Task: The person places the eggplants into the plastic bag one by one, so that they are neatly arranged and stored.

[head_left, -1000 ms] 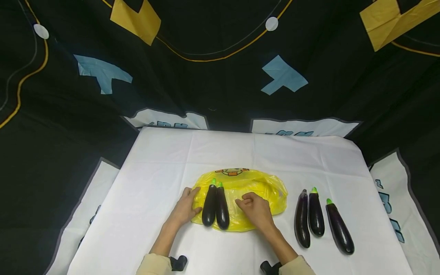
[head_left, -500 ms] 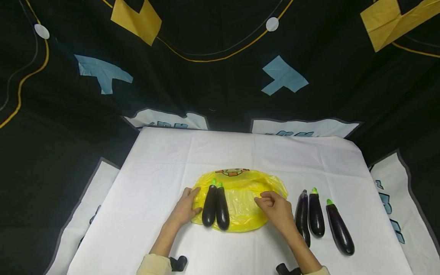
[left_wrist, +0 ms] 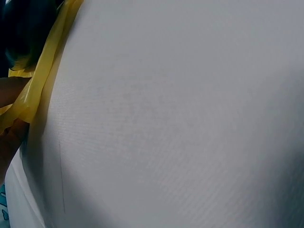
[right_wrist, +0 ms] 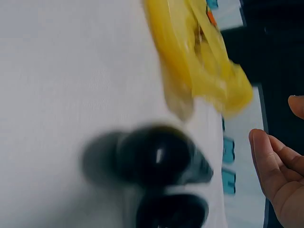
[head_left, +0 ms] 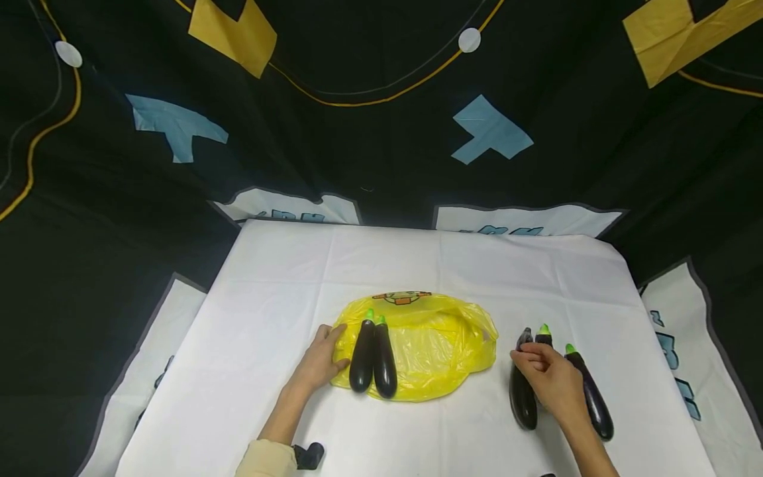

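Observation:
A yellow plastic bag (head_left: 441, 344) lies flat on the white table, with two dark eggplants (head_left: 361, 358) side by side on its left part. My left hand (head_left: 322, 354) is at the bag's left edge; in the left wrist view the bag's rim (left_wrist: 35, 90) is pinched between thumb and finger. My right hand (head_left: 554, 384) hovers over three more eggplants at the right, partly hiding them. Of these, the left one (head_left: 522, 401) lies by its fingertips. In the right wrist view a gap shows between right thumb and fingers (right_wrist: 263, 152), with nothing held.
The rightmost eggplant (head_left: 590, 397) lies slanted, beyond my right hand. White cloth covers the table (head_left: 286, 278), and a black curtain (head_left: 369, 159) with blue and gold shapes hangs behind it.
My right hand has moved right, from above the bag to over the right-hand eggplants. The left hand, the bag and the two eggplants on it have stayed in place.

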The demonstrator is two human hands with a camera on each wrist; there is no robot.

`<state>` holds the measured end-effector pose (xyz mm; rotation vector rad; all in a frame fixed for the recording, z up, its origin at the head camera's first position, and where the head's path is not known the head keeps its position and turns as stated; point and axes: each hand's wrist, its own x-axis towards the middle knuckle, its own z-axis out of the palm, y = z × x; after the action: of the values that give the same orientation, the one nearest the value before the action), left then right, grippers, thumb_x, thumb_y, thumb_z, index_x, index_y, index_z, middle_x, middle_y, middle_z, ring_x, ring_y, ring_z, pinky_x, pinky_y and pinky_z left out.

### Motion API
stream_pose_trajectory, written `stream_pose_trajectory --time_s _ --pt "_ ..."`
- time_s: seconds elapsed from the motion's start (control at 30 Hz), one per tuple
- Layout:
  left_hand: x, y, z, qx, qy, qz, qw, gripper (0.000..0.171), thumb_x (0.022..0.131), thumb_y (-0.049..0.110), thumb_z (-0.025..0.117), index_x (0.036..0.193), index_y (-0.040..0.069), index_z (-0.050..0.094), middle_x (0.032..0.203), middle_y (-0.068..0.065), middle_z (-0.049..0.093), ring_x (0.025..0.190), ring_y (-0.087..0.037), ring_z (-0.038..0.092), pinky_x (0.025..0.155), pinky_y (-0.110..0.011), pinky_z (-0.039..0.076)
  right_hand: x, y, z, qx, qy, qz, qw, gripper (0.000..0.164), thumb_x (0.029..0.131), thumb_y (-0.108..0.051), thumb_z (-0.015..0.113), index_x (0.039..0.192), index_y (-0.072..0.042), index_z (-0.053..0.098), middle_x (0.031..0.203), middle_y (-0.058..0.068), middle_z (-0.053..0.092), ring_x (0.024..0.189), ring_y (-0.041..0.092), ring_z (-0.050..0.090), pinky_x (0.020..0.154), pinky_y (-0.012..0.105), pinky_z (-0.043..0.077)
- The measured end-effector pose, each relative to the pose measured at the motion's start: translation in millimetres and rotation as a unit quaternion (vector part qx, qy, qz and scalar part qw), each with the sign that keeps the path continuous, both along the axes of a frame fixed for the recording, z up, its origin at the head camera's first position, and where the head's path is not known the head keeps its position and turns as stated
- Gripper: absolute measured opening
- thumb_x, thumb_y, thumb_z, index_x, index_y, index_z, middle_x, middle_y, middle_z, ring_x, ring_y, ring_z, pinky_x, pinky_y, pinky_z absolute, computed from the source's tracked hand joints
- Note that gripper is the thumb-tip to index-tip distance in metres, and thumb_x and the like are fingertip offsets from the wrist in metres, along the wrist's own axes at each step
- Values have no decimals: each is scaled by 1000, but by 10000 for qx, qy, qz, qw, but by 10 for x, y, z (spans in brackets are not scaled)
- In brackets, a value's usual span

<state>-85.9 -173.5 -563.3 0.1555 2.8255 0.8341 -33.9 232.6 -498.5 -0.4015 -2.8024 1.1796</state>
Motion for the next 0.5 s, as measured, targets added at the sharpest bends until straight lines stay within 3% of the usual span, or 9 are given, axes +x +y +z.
stream_pose_trajectory --time_s 0.23,0.33,0.4,0.5 --pt "-5 -7 -21 40 42 -29 10000 75 76 11 79 141 3 43 112 -9 43 94 -21 49 91 -37 46 134 409 56 247 -260 -461 9983 46 85 -45 67 112 -7 67 89 3 70 70 -6 55 66 19 42" --pt "-6 -10 -24 41 74 -63 9999 74 76 10 79 140 3 43 112 -9 43 94 -21 49 91 -37 46 179 564 28 323 -444 -802 9953 48 85 -44 67 113 -5 65 91 7 70 67 -9 52 66 21 41" --pt "-5 -11 -20 50 73 -65 9999 74 76 10 79 140 2 43 112 -9 43 93 -21 49 90 -37 46 206 661 2 392 -645 -1024 9919 54 86 -46 65 116 -2 63 93 12 69 69 -1 56 68 27 42" --pt "-1 -9 -12 62 49 -48 10000 74 76 10 79 140 2 44 111 -9 42 93 -21 49 90 -38 46 243 796 -58 443 -906 -1303 9863 60 87 -47 62 121 4 57 103 20 66 81 22 63 73 38 43"
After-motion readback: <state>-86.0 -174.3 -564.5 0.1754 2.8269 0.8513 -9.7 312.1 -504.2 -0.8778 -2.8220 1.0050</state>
